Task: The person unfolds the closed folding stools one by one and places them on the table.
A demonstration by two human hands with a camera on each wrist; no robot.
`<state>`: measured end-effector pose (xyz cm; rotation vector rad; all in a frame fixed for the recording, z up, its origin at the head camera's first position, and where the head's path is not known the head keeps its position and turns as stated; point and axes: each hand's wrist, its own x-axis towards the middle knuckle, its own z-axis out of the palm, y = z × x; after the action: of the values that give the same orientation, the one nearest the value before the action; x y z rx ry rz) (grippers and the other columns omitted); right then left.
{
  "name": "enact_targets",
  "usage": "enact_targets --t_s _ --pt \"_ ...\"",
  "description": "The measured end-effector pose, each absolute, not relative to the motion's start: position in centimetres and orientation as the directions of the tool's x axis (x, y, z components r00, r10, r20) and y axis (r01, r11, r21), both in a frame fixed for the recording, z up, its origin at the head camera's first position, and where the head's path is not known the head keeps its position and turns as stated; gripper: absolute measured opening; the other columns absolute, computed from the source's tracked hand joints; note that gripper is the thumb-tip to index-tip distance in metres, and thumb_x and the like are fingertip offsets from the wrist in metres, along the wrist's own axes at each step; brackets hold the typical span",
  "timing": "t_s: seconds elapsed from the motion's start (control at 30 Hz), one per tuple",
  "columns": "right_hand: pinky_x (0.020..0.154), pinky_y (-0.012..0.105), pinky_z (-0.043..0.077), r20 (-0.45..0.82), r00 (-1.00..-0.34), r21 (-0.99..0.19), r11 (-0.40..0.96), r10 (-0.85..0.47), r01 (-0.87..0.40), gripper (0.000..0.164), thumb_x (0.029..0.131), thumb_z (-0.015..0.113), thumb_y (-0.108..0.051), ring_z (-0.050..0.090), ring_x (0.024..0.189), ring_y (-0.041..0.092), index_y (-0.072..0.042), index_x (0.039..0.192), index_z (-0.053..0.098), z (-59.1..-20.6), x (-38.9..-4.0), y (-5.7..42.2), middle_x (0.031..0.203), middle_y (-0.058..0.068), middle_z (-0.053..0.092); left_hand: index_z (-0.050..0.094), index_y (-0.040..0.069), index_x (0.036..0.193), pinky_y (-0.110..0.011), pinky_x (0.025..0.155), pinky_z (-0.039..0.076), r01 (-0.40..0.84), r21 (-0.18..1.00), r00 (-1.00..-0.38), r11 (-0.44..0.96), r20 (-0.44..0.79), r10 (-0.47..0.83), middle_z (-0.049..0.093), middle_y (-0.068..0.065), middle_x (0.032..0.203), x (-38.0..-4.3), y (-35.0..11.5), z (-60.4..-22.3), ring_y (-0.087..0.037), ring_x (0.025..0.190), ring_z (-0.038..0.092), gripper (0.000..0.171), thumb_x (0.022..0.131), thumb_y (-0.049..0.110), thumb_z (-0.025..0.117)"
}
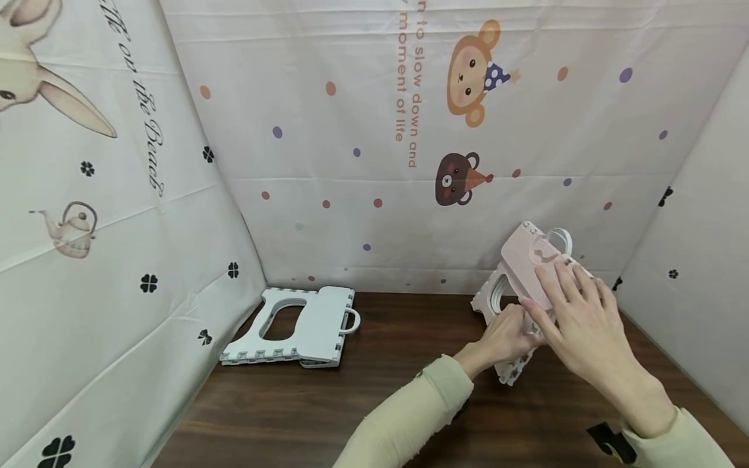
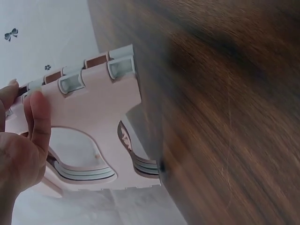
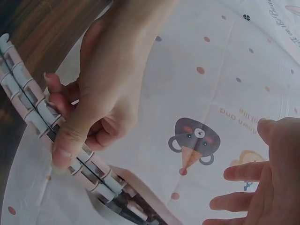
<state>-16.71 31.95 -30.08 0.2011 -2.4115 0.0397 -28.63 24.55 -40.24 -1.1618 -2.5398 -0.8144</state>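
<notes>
Slanting between two bare hands, the pink folding stool (image 1: pixel 529 263) is partly folded, its panels pink and its hinge links a mix of pink and white. From where I'm standing, I can see the left hand (image 1: pixel 510 335) gripping the hinged edge, thumb pressed to one side of the strip and fingers curled on the other. Just beyond that hand is the stool's oval cutout, with layered pale rims showing inside it. The right hand (image 1: pixel 585 318) has its fingers straight and spread over the broad pink panel, gripping nothing — whether they actually touch it, I can't tell. Past its fingertips a white loop handle (image 1: pixel 563 240) arches from the stool's far end.

Well off to the left of the left hand, a white folding stool (image 1: pixel 318 322) lies flat, its own loop pointing towards the hands. Under both hands runs a dark wooden table (image 1: pixel 257 416). Pale green sleeves (image 1: pixel 409 416) cover the forearms, and a black strip (image 1: pixel 611 442) sits beside the right cuff. Beyond the hands hangs a white backdrop (image 1: pixel 328 156) — dotted, with a monkey's head (image 1: pixel 468 71) and a bear's head (image 1: pixel 450 181) printed on it.
</notes>
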Motion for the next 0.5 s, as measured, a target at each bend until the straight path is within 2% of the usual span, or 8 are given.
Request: enact_targets --t_s 0.23,0.5 --pt "0.105 0.067 0.019 0.644 -0.756 0.016 0.990 -0.118 -0.141 0.059 0.099 0.048 -0.043 0.029 0.135 0.048 -0.006 0.144 0.041 -30.1 -16.4 32.3 0.151 0.026 0.034 0.043 0.018 0.074 -0.013 0.055 0.030 0.737 0.402 -0.676 0.543 0.454 0.581 0.041 0.010 0.073 -28.9 25.4 -40.9 -0.001 0.066 0.039 0.043 0.082 0.052 0.069" --pt "0.104 0.067 0.020 0.634 -0.765 0.017 0.991 -0.114 -0.134 0.061 0.099 0.048 -0.044 0.030 0.134 0.050 -0.006 0.146 0.039 -30.0 -16.2 32.5 0.151 0.026 0.034 0.043 0.018 0.075 -0.012 0.055 0.030 0.736 0.403 -0.677 0.544 0.460 0.575 0.042 0.010 0.075 -28.7 26.2 -41.5 0.000 0.067 0.038 0.044 0.082 0.053 0.069"
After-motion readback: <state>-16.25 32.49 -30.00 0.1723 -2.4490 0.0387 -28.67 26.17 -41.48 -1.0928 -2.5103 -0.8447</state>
